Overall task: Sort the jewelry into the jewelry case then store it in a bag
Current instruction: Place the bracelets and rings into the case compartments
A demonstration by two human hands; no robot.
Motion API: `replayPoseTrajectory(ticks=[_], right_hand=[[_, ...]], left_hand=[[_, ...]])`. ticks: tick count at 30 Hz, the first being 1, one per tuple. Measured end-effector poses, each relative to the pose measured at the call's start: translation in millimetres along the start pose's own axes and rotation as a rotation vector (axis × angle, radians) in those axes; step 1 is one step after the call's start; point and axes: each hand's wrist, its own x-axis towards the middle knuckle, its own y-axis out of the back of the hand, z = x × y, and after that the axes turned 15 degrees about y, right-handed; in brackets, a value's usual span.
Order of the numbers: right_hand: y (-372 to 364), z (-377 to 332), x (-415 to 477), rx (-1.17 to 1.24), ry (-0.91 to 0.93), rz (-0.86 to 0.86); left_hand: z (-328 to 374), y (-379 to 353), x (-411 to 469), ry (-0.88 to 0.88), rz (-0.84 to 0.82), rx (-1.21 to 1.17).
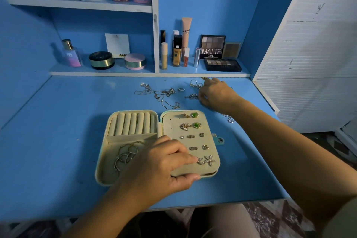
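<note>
An open cream jewelry case (213,164) lies on the blue desk. Its left half has ring rolls (133,122) and a compartment with hoop bracelets (125,155); its right panel carries several earring pairs (195,121). My left hand (160,166) grips the case's front edge, thumb under the panel, fingers curled on top beside flower earrings (207,160). My right hand (216,93) reaches to the back of the desk among loose rings (194,83), its fingertips pinching a small chain piece (192,96). Tangled necklaces (158,92) lie left of it.
A sparkly bracelet (229,118) lies by my right forearm. Shelves behind hold cosmetics: an eyeshadow palette (222,63), bottles (176,52), compacts (101,60) and a perfume (71,54). A white wall stands at the right. The desk's front edge is near my lap.
</note>
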Motion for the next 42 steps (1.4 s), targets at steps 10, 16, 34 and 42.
replayPoseTrajectory(ticks=[10,16,34,42], right_hand=[[36.3,-17.7,-46.3,0.175,-0.090,0.126],[26.3,-44.0,-115.7,0.214,-0.171,0.062],[4.4,-46.1,-125.7,0.246,-0.247,0.151],[2.2,-48.4,-125.2,0.198,-0.194,0.174]], left_hand=[[0.6,-0.9,0.2,-0.027,0.053,-0.024],[0.6,-1.6,0.6,-0.023,0.095,-0.037],[1.3,-1.9,3.4,-0.009,-0.026,0.067],[-0.3,-2.8,2.3,-0.031,0.013,0.035]])
